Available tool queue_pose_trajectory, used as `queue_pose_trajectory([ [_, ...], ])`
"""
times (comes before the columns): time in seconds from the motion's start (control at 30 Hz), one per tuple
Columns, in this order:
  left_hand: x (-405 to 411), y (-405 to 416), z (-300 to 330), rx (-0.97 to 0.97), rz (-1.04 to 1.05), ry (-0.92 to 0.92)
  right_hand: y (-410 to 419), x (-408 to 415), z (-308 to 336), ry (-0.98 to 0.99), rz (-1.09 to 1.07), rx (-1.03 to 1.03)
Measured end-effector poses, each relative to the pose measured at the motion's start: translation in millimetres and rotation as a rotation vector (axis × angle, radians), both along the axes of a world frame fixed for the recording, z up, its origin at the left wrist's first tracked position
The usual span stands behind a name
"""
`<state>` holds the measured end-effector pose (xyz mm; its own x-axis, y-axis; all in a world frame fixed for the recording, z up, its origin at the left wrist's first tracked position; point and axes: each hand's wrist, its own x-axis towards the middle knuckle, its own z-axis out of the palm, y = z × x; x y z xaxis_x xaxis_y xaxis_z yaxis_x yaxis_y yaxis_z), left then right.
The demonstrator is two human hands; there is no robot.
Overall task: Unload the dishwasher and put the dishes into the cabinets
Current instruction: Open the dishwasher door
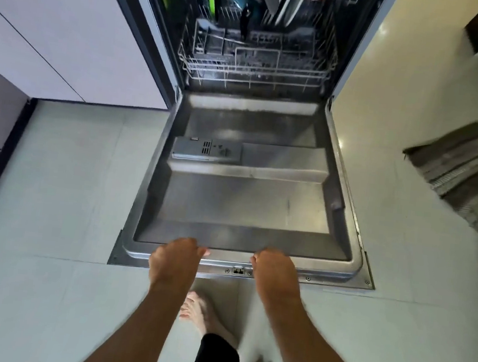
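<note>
- The dishwasher door [247, 199] is seen lowered flat over the floor [54, 191].
- Its near edge is gripped by the left hand [175, 258] and the right hand [274, 268], fingers curled over the rim.
- The lower rack [256, 64] is seen inside the machine, at the far end of the door.
- Plates [282, 5] are stood upright at the far right; other dishes are too blurred to tell.
- A grey mat [465, 172] is laid on the right.

Grey mat [465, 175] on tiled floor [62, 191]
</note>
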<state>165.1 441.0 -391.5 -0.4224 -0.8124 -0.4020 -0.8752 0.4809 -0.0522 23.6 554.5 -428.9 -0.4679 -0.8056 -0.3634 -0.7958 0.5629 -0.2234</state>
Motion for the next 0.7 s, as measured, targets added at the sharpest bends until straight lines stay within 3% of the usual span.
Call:
queue_pose_trajectory([
  [0.23,1,6,-70,-0.028,-0.037,-0.054,9,6,-97,-0.06,0.041,0.034],
  [0.47,6,6,-123,0.016,-0.017,-0.054,15,15,-147,0.048,0.131,0.095],
  [0.6,8,6,-140,0.035,-0.046,-0.064,24,14,-163,0.02,0.253,0.183],
  [0.7,7,4,-147,0.052,-0.068,-0.076,24,11,-170,0.032,0.23,0.22],
])
